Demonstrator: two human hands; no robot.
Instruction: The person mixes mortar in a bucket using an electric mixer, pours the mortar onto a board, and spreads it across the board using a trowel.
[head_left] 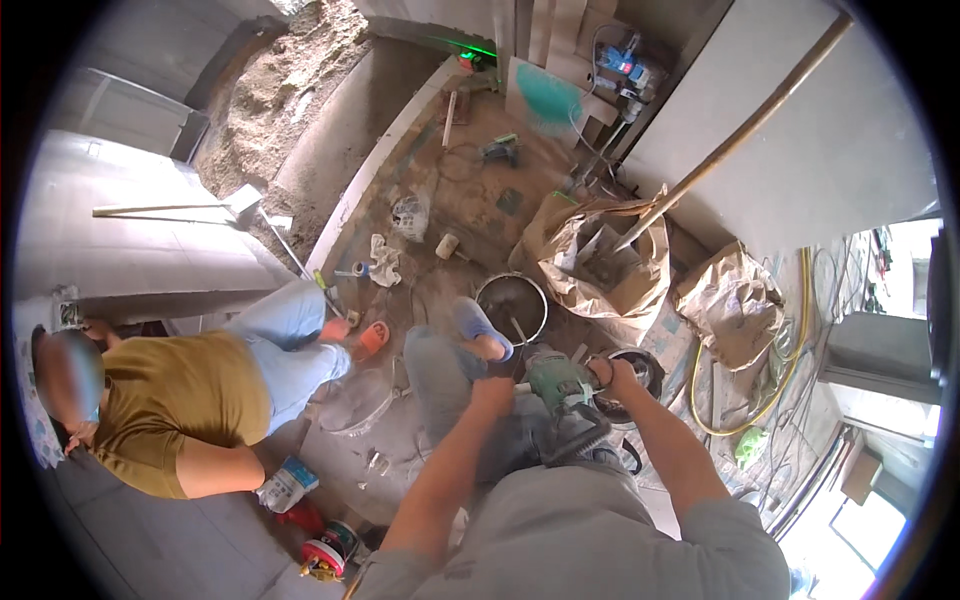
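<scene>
While both hands clamp the green power tool [556, 381] at the centre of the frame, I judge the main risk to be loss of control. The tool sits just above the person's own leg, with the blue slipper [480, 328] just beside it, so a kick or a slip could bring the working end against the foot. A black cable [590, 440] hangs under the tool, near the lap, and could snag. Another person in a mustard shirt [170, 400] crouches at the left of the frame, near enough to be hit by dust or chips.

The left hand [492, 392] is closed fully around the tool's rear handle. The right hand [618, 374] is closed on the front, next to a dark round part [640, 372]. A bucket [511, 306] stands on the floor just beyond the foot.
</scene>
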